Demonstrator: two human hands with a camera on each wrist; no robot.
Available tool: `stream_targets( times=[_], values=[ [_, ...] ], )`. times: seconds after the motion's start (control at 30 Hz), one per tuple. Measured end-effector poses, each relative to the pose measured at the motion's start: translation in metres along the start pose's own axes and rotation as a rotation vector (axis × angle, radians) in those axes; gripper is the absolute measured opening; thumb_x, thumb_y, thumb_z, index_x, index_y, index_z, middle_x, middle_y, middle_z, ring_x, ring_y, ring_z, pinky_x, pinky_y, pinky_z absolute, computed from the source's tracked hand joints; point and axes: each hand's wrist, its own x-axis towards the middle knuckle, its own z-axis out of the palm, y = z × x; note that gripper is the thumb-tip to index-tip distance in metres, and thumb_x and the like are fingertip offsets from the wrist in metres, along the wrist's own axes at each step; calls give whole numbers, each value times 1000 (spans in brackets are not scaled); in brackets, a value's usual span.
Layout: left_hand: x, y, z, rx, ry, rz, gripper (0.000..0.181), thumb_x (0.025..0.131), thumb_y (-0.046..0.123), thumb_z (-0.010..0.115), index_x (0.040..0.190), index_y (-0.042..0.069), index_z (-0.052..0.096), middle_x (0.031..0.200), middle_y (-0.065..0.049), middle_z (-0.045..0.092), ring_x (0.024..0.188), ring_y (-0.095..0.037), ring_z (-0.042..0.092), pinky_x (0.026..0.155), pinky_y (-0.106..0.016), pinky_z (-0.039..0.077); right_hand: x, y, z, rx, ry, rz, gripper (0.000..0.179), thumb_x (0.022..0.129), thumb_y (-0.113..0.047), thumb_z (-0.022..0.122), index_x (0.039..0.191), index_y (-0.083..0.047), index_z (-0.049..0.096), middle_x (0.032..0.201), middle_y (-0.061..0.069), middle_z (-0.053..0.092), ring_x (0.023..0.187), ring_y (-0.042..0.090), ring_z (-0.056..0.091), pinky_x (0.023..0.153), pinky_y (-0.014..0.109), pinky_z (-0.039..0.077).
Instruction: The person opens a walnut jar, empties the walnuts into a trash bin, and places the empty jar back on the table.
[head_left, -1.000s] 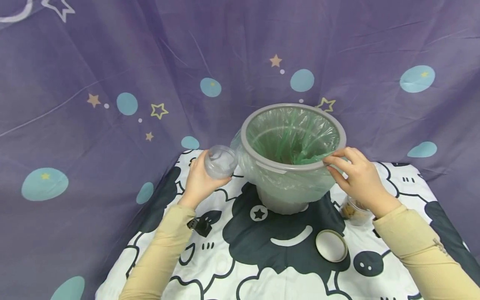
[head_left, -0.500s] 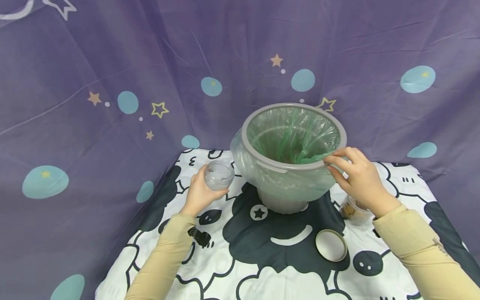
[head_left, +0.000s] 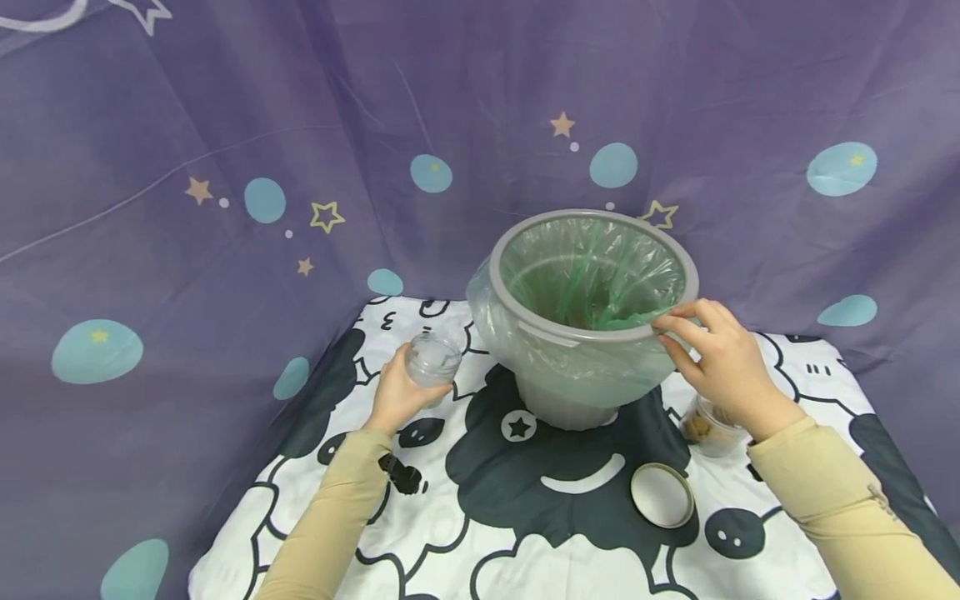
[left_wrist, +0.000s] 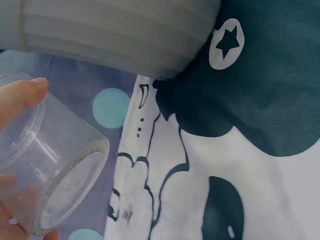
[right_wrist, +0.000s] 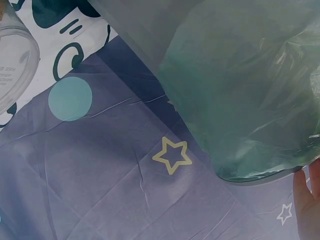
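A grey trash can (head_left: 558, 406) stands at the back middle, lined with a translucent green bag (head_left: 577, 371) folded down over its rim. My left hand (head_left: 393, 393) grips a clear plastic jar (head_left: 432, 360) to the left of the can, close over the cloth. Through its wall the jar (left_wrist: 70, 145) looks empty in the left wrist view, its base facing down and to the right. At the can's right rim my right hand (head_left: 723, 358) pinches the edge with the bag over it, thumb below and fingers above. Part of that hand lies outside the right wrist view.
A second clear jar (head_left: 712, 429) with yellow-brown pieces inside stands under my right forearm, partly hidden. In front of it lies a round lid (head_left: 662, 496), pale side up. A patterned cloth (head_left: 570, 567) covers the table, and a purple curtain (head_left: 480, 100) hangs behind.
My left hand has lowered the clear jar towards the cloth and tilted it more upright, drawing slightly away from the can. The right hand stays at the rim.
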Motion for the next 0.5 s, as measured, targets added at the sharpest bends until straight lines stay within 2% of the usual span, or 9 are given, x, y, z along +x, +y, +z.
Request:
stream_targets(
  times=[0.2, 0.4, 0.5],
  values=[
    [2, -13, 9, -35, 12, 1, 93, 59, 26, 88, 137, 5, 42, 125, -20, 57, 114, -37, 54, 98, -48, 43, -2, 1, 1, 1, 10, 1, 45, 99, -42, 39, 99, -9, 69, 91, 13, 59, 84, 33, 56, 66, 49, 44],
    [1, -23, 13, -33, -11, -107, 96, 63, 31, 87, 141, 5, 37, 128, -21, 55, 116, -38, 53, 98, -47, 44, -1, 2, 1, 0, 11, -2, 45, 99, -43, 39, 98, -9, 69, 92, 13, 59, 84, 33, 56, 65, 49, 45],
    [0, -29, 17, -41, -6, -116, 95, 63, 31, 87, 140, 4, 37, 127, -22, 55, 115, -37, 54, 97, -47, 44, 0, 2, 1, -1, 7, 0, 45, 99, -43, 38, 98, -9, 69, 92, 13, 59, 85, 33, 56, 65, 49, 45]
  ],
)
